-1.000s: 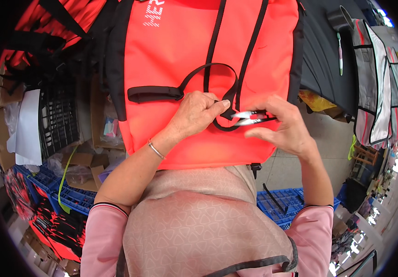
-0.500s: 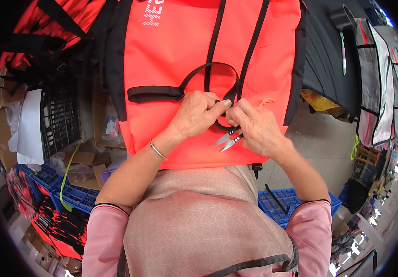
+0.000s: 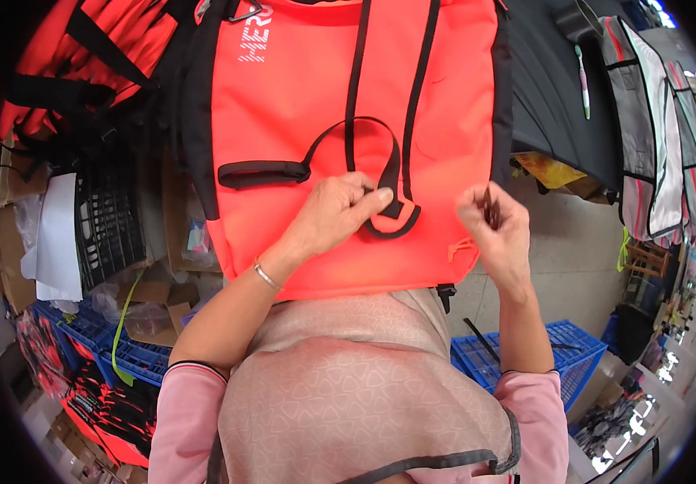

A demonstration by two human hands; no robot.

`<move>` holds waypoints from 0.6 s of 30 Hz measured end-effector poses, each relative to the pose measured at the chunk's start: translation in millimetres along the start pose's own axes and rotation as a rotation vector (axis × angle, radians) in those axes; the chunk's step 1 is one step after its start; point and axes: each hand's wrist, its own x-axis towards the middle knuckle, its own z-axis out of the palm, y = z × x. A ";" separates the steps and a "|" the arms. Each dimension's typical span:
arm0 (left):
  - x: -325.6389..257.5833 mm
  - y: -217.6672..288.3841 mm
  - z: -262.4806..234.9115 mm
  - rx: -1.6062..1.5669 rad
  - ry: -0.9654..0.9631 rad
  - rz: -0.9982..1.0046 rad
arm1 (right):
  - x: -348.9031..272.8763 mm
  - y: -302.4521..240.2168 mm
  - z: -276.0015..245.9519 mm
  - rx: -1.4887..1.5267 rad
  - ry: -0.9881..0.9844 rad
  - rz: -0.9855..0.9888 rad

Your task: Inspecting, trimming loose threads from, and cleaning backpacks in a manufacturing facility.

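A bright orange-red backpack [image 3: 300, 250] with black side panels lies in front of me, its shoulder strap edged in black. My left hand [image 3: 336, 208] rests on it, thumb and fingers pinching the strap near its lower end. From there black webbing [image 3: 374, 123] loops up and left into a folded end. Off to the right, over the bag's edge, my right hand [image 3: 500, 230] is curled around thread snips [image 3: 490, 208]. Their blades are blurred and mostly covered by the fingers. A small tuft of orange thread or cord [image 3: 461, 248] lies close to that hand.
Blue plastic crates [image 3: 574, 355] sit low on both sides. A black crate [image 3: 110, 230] and cardboard boxes stand at left. On the dark surface at right are a toothbrush [image 3: 583, 81] and a dark cup [image 3: 578, 20]; grey-white bag pieces [image 3: 642, 121] hang beyond.
My right hand has moved right, away from the strap, with the snips turned up into the palm. My left hand keeps its pinch. The backpack has shifted slightly left in view.
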 end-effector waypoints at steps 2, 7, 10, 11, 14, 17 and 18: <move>-11.6 24.1 -2.2 0.217 -0.193 -0.086 | 8.0 2.5 -3.6 -0.047 0.028 -0.015; -77.3 31.8 18.9 0.792 -0.266 0.410 | 14.8 13.4 -2.2 -0.109 -0.007 -0.085; -84.3 30.7 19.2 0.712 -0.318 0.363 | 10.0 13.0 21.6 -0.011 -0.088 -0.168; -85.5 30.8 15.8 0.658 -0.359 0.349 | 2.8 11.0 31.0 0.038 -0.168 -0.139; -93.1 33.3 -4.1 0.640 -0.464 0.304 | -6.4 5.9 47.3 -0.172 -0.533 -0.298; -99.4 55.1 -53.2 0.372 -0.769 0.145 | -15.6 10.5 34.6 -0.336 -0.913 -0.384; -103.3 64.0 -73.6 0.404 -0.746 0.159 | -19.5 5.7 31.3 -0.493 -1.000 -0.396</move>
